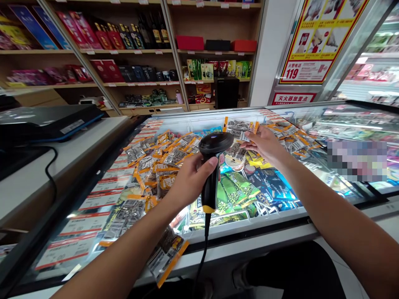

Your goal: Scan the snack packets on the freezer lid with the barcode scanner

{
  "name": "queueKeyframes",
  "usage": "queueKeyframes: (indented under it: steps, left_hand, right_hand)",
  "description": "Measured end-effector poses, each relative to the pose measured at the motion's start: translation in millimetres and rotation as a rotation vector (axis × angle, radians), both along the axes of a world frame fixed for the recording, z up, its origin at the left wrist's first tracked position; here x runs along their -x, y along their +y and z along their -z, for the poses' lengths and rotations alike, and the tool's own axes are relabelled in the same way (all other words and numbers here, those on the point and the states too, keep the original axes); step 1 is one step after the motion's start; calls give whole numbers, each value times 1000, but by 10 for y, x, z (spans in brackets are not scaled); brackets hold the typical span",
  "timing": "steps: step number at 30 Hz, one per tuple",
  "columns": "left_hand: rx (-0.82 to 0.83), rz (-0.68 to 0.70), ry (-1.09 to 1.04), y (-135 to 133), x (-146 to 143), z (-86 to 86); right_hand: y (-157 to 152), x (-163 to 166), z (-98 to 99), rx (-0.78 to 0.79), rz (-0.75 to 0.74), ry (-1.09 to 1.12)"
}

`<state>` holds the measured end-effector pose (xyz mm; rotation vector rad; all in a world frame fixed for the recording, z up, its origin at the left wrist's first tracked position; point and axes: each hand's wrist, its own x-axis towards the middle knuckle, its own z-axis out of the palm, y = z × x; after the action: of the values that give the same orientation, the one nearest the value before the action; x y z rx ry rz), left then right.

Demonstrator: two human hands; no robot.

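Observation:
My left hand (190,178) is wrapped round the handle of a black barcode scanner (211,189), whose head points away from me. The scanner's cable hangs down over the front edge of the freezer. To its right, my right hand (266,145) pinches the edge of a clear snack packet (238,128) with orange ends, just beyond the scanner's head. Many similar packets (174,155) are heaped on the glass to the left, and more packets (289,135) lie to the right. One packet (166,255) lies at the near edge, under my left forearm.
Beneath the hands, the chest freezer (249,226) shows green bags (235,191), blue bags (271,189) and a round tub (235,162). A counter with a dark device (50,120) stands at left. Stocked shelves (124,52) line the back wall.

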<state>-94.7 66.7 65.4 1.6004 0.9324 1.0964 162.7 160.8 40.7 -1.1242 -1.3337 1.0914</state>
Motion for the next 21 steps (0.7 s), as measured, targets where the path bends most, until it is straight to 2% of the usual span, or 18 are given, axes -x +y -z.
queueKeyframes:
  steps: [3, 7, 11, 14, 15, 16, 18, 20, 21]
  left_hand:
    - [20, -31, -24, -13, -14, -21]
    - [37, -127, -75, -7, -17, -46]
    - [30, -202, -144, 27, -8, -46]
    - [24, -227, -183, 50, -4, -36]
    - [20, -233, -187, 56, -3, -31]
    - [16, -238, -188, 61, -2, -27]
    - [6, -251, -193, 69, 0, -19]
    - [-6, -264, -196, 76, 3, -17]
    - [-11, -268, -197, 78, 5, -18]
  right_hand:
    - [25, -60, -6, -90, 54, -124]
    - [117, -340, -4, -318, 367, -509]
    - [221, -643, 31, -360, 651, -883]
    - [163, -570, 4, -439, 776, -1024]
    - [103, -465, -15, -491, 734, -1011]
    - [23, -325, -32, -537, 632, -977]
    - [-178, 22, -36, -533, 256, -846]
    - [-389, 388, 26, -411, -174, -768]
    - [-482, 556, 83, -386, -295, -760]
